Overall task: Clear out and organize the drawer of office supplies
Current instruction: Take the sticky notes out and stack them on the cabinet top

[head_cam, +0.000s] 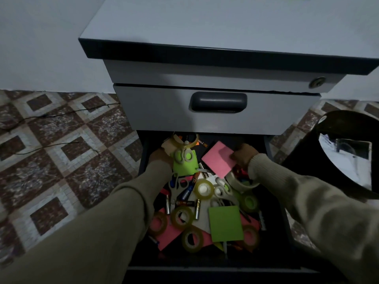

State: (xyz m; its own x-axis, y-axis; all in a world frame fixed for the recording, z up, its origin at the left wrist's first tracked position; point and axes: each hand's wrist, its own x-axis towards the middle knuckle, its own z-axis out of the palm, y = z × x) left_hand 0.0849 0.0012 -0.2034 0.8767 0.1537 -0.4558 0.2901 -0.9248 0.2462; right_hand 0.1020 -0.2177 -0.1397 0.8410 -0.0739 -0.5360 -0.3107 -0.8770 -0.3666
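On the far left, a patterned floor of brown and pale mosaic tiles (61, 152) runs under two thin black wires (51, 114). A grey metal pedestal cabinet (205, 23) stands in the middle, its upper drawer with a dark recessed handle (218, 101) closed and a round lock (317, 82) at its far right corner. Below it the dark lower drawer (143, 160) is pulled out towards the viewer, heaped with office supplies.

The left hand (161, 158) reaches into the far left part of the open drawer, beside a lime-green sticky-note pad (185, 168) on which lie beige-handled scissors (183, 155); a clear tape roll (185, 138) sits just beyond. Whether its fingers are curled on anything I cannot tell, as they are dark and partly hidden. Nearer lie several yellowish clear tape rolls (182, 216), AA batteries (197, 209), pink paper sheets (166, 236) and a second lime-green square note pad (225, 223).

The right hand (244, 155) is at the far right of the drawer, fingers and thumb pinched on the right edge of a pink sticky-note pad (218, 158), which tilts above the clutter. Both arms wear beige knitted sleeves (307, 201).

On the right, beside the cabinet, stands a black round waste bin (328, 128) with pale paper inside.
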